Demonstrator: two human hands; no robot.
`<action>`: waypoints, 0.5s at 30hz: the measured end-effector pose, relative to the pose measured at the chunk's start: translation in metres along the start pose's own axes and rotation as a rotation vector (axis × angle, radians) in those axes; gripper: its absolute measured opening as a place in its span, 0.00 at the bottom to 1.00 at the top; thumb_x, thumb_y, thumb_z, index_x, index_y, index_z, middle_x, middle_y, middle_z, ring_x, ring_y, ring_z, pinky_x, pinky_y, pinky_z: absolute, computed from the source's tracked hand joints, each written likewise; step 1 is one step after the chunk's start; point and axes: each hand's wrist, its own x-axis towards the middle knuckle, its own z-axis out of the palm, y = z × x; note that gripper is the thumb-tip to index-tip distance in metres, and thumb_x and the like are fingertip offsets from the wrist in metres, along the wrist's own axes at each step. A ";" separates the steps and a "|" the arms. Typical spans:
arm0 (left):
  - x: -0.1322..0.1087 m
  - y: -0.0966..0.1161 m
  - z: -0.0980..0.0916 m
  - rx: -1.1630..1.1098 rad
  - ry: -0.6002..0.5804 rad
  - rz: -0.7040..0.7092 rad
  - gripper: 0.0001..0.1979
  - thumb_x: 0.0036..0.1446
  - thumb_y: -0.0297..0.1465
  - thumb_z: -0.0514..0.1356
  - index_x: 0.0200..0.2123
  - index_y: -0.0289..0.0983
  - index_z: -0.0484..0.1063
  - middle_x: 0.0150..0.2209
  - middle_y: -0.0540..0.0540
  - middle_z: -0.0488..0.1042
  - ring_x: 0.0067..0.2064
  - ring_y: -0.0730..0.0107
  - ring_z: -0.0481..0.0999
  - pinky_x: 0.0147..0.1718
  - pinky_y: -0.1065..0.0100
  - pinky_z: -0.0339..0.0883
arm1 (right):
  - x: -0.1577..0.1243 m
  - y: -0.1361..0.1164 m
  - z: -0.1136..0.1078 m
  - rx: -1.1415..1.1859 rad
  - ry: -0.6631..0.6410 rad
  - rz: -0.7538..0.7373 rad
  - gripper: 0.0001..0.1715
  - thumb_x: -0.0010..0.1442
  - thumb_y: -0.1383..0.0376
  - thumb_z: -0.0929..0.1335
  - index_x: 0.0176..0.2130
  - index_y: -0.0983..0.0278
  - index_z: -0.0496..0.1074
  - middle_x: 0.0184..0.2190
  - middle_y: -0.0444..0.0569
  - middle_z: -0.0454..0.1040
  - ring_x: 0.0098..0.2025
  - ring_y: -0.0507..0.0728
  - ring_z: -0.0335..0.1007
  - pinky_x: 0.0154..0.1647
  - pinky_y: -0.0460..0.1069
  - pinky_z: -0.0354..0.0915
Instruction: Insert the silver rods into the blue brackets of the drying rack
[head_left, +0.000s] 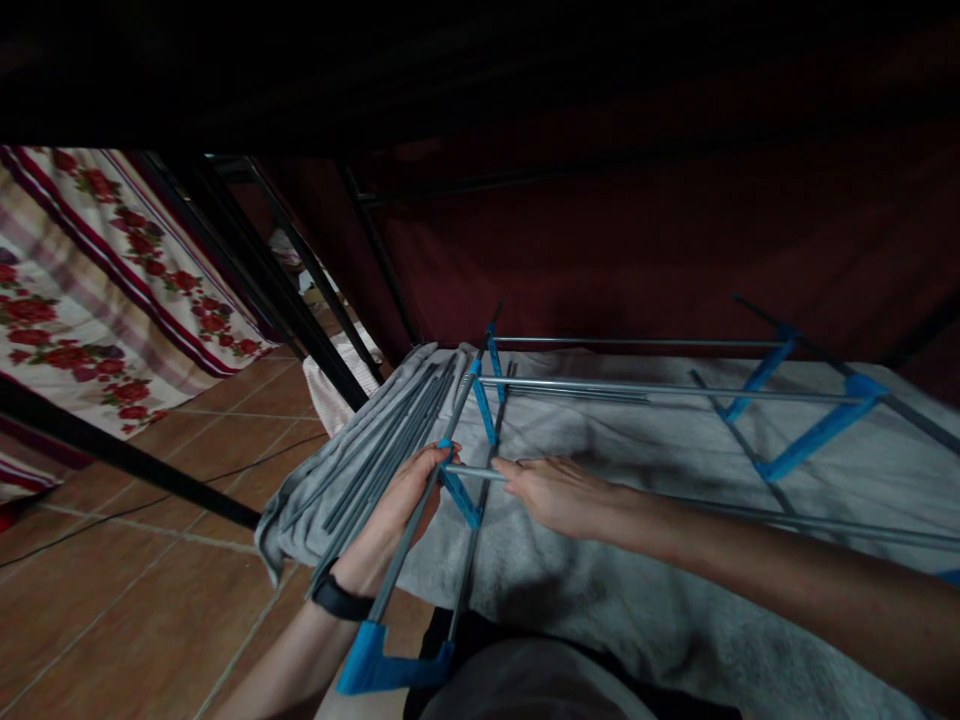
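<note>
A frame of grey metal tubes [600,384] with blue plastic connectors [814,430] stands on a grey blanket. My left hand [414,490] is closed around a blue connector on the frame's left side; some of its fingers are hidden behind the tube. Close beside it, my right hand [551,492] grips a grey crossbar [476,472] whose left end meets that connector. A blue corner piece [390,665] joins the two side tubes nearest my body.
Several loose grey tubes [394,440] lie on the grey blanket [600,590] at left. Black metal posts [300,310] and a dark overhead surface surround the space. Dark red cloth [637,240] hangs behind, a flowered curtain [112,290] at left. A cable [165,495] crosses the tiled floor.
</note>
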 end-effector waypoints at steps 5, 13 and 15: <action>0.002 0.001 0.000 -0.007 -0.006 -0.004 0.13 0.43 0.34 0.69 0.32 0.32 0.78 0.31 0.48 0.75 0.36 0.70 0.72 0.41 0.70 0.65 | 0.001 0.003 0.002 -0.013 0.007 -0.022 0.15 0.69 0.63 0.61 0.52 0.61 0.68 0.37 0.51 0.80 0.31 0.58 0.72 0.32 0.50 0.56; 0.004 0.003 0.006 -0.007 0.018 -0.044 0.12 0.41 0.32 0.69 0.31 0.32 0.78 0.29 0.47 0.76 0.34 0.69 0.74 0.39 0.70 0.65 | 0.003 0.004 0.001 -0.055 0.002 -0.026 0.15 0.69 0.63 0.60 0.54 0.63 0.66 0.37 0.53 0.79 0.29 0.57 0.71 0.30 0.50 0.54; 0.006 0.002 0.007 -0.014 0.022 -0.026 0.12 0.42 0.32 0.69 0.30 0.32 0.77 0.29 0.47 0.76 0.34 0.69 0.74 0.39 0.70 0.65 | 0.004 0.004 0.000 -0.054 0.000 -0.018 0.14 0.69 0.62 0.61 0.53 0.62 0.67 0.35 0.52 0.79 0.29 0.57 0.71 0.31 0.50 0.54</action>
